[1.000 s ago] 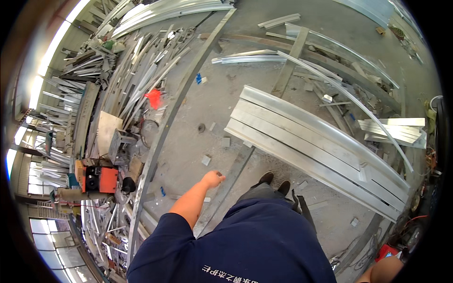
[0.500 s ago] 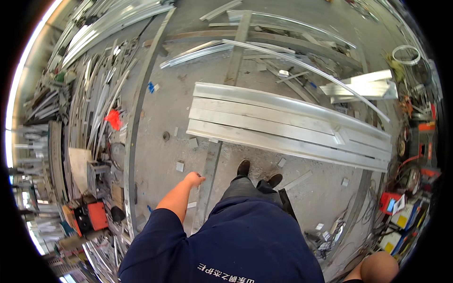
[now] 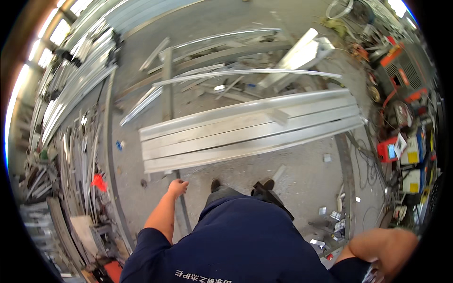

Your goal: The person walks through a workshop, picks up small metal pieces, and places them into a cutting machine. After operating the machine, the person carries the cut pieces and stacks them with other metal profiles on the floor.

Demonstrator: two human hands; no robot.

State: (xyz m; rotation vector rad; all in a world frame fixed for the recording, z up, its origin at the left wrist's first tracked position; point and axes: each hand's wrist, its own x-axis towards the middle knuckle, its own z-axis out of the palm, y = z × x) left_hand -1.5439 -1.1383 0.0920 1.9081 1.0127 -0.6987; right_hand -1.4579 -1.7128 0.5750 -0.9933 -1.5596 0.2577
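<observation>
My left hand (image 3: 178,187) hangs in the air just short of the near left corner of a stack of long silvery metal channels (image 3: 212,147). Its fingers are loosely curled and a little apart, and I see nothing in them. The channels lie side by side across floor beams, with a short metal offcut (image 3: 277,116) on top. My right arm (image 3: 377,245) is bent and blurred at the lower right; its hand is outside the picture.
A long thin metal strip (image 3: 245,72) and folded sheet pieces (image 3: 299,59) lie beyond the channels. Metal bars (image 3: 85,165) are heaped along the left. On the right stand an orange and grey machine (image 3: 403,70), a red box with a screen (image 3: 388,150) and cables (image 3: 363,165).
My view has turned, so the channels now slant up to the right and sit further left. My left hand is closer to their near left corner. More of my bent right arm shows.
</observation>
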